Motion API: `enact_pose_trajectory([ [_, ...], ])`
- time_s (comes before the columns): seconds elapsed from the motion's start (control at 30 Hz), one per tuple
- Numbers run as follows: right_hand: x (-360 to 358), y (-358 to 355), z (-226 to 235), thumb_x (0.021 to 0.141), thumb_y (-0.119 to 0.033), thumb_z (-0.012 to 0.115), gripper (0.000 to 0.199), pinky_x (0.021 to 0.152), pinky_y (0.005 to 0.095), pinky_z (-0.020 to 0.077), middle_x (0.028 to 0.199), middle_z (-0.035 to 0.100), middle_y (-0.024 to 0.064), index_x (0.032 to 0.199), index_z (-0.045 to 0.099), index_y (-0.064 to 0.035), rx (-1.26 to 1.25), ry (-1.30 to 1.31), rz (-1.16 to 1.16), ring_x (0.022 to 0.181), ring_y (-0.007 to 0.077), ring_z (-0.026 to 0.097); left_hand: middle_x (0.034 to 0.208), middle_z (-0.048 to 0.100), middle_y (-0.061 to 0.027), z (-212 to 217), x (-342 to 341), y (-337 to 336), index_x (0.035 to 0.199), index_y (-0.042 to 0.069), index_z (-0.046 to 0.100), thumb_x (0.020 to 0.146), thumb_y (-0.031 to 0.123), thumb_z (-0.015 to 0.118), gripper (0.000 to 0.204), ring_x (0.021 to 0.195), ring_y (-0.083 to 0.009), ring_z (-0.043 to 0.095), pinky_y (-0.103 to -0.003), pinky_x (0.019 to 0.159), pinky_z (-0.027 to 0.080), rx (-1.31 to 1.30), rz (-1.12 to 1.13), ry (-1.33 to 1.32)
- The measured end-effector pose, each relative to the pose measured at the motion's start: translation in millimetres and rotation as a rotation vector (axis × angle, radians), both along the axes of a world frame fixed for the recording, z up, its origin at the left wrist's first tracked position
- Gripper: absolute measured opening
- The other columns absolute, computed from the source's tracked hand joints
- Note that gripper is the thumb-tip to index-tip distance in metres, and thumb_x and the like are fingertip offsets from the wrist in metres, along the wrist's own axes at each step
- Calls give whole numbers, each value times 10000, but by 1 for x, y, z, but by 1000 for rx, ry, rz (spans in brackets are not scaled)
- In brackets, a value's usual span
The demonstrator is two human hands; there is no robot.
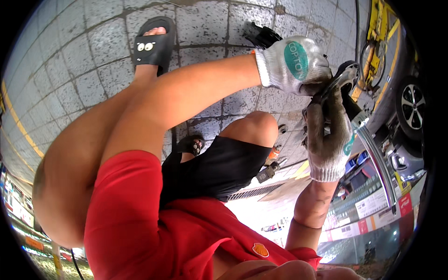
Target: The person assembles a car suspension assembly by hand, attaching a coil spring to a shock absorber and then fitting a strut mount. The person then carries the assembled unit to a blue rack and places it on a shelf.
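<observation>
Both hands wear whitish knit gloves with green prints and dark, dirty fingers. My left hand (298, 67) reaches in from the left and its fingers close on the near edge of a dark metal part with a shiny curved rim (347, 76). Below it, my right hand (330, 135) points upward, its fingers bent around the lower side of the same part. The gloves hide much of the part, so its exact kind cannot be made out. It is held up off the floor, right of my bent knee.
Behind my left hand, a black part (262, 35) lies on the tiled floor (200, 28). Near my knee are a power tool (267, 173) and an orange item (274, 152). A yellow metal frame (379, 28) and a car wheel (411, 108) stand at right, beside a long shiny bar (379, 168).
</observation>
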State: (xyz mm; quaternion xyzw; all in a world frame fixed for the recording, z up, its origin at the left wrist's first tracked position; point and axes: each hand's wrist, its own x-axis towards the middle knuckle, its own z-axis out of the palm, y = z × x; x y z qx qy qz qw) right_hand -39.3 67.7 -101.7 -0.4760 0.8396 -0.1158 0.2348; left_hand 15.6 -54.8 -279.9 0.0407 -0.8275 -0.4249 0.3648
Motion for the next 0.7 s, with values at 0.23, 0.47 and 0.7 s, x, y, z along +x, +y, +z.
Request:
enact_pose_trajectory([
  [0.23, 5, 2, -3, 889, -106, 794, 618, 676, 306, 564, 990, 722, 185, 1413, 540, 100, -49, 35, 8, 755, 208, 684, 869, 680, -62, -4, -5, 3, 935, 91, 694, 672, 247, 759, 313, 810, -292, 667, -433, 740, 561, 0, -65, 47],
  [0.47, -5, 51, -28, 928, -77, 722, 637, 951, 393, 561, 1319, 589, 269, 1479, 438, 69, -393, -155, 36, 1150, 349, 656, 1028, 682, -168, 28, 24, 6, 1224, 25, 646, 923, 93, 609, 311, 848, -280, 681, -354, 688, 596, 139, 226, -119],
  [0.7, 3, 89, -59, 897, 35, 643, 485, 982, 435, 539, 1282, 626, 248, 1371, 540, 50, -647, -229, -58, 1140, 376, 662, 1375, 585, -234, 85, 24, 41, 1504, -12, 423, 1007, 201, 632, 580, 1273, -253, 610, -317, 1098, 482, 789, 65, -704],
])
